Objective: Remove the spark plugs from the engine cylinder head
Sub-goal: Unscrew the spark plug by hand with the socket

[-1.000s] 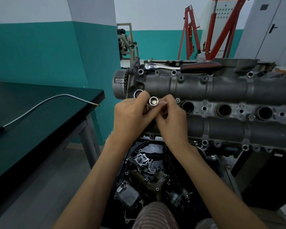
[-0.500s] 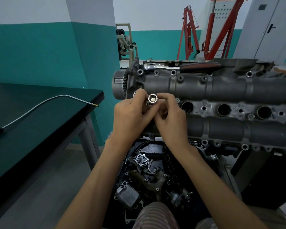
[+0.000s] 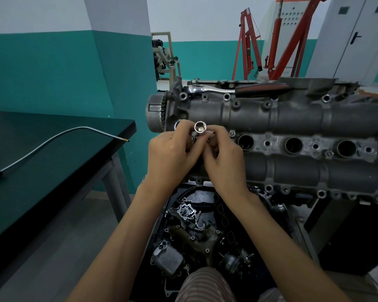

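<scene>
A shiny steel tubular socket (image 3: 200,127) is pinched between the curled fingers of the left hand (image 3: 171,152) and the right hand (image 3: 224,156), its open end turned toward the camera, probably so that the brass-coloured piece seen inside, likely a spark plug, can be worked out. It is held just in front of the grey cast-metal cylinder head (image 3: 292,118), beside three open plug wells (image 3: 294,145). A chrome ratchet with a dark red handle (image 3: 238,89) is laid on top of the head, apparently within reach.

A polished chrome socket (image 3: 200,127) gleams against the dull, rough grey cast metal of the engine head (image 3: 292,118). A shiny steel ratchet (image 3: 212,89) with a glossy dark grip lies on top; the table (image 3: 42,153) is matt black.
</scene>
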Action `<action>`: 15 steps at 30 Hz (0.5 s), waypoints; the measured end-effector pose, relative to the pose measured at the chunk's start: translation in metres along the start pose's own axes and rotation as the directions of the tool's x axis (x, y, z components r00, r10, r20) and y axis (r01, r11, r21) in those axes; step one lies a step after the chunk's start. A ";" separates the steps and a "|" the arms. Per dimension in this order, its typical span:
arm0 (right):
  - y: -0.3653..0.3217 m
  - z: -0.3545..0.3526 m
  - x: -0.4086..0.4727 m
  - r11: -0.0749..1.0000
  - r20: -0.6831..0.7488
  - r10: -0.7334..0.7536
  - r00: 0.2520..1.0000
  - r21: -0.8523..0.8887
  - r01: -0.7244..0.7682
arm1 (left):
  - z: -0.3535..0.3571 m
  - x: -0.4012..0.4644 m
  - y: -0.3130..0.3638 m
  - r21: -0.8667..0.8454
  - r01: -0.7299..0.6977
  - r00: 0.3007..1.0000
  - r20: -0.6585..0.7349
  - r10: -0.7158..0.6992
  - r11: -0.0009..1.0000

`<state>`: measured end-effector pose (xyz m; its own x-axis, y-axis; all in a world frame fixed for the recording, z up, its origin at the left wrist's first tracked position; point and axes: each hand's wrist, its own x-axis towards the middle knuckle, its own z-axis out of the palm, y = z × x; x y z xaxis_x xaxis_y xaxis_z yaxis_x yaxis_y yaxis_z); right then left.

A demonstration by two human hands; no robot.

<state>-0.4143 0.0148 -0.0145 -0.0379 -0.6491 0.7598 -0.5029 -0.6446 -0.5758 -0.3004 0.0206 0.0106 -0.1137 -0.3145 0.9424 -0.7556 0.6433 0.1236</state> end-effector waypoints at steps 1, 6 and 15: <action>0.000 0.001 0.000 1.000 0.000 0.022 1.000 0.001 -0.022 | 0.001 0.000 0.000 0.002 0.010 1.000 -0.016 -0.010 1.000; 0.001 0.000 0.002 0.999 -0.011 0.046 0.999 0.012 -0.046 | 0.002 0.000 0.000 0.013 -0.020 0.999 -0.030 0.020 1.000; 0.000 -0.001 0.001 0.999 0.033 -0.033 0.999 -0.027 0.034 | -0.003 0.000 0.001 -0.025 -0.049 0.999 0.017 0.049 0.998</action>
<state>-0.4156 0.0145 -0.0138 0.0074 -0.6406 0.7678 -0.5269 -0.6551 -0.5415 -0.2987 0.0235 0.0117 -0.1619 -0.2944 0.9419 -0.7330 0.6749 0.0850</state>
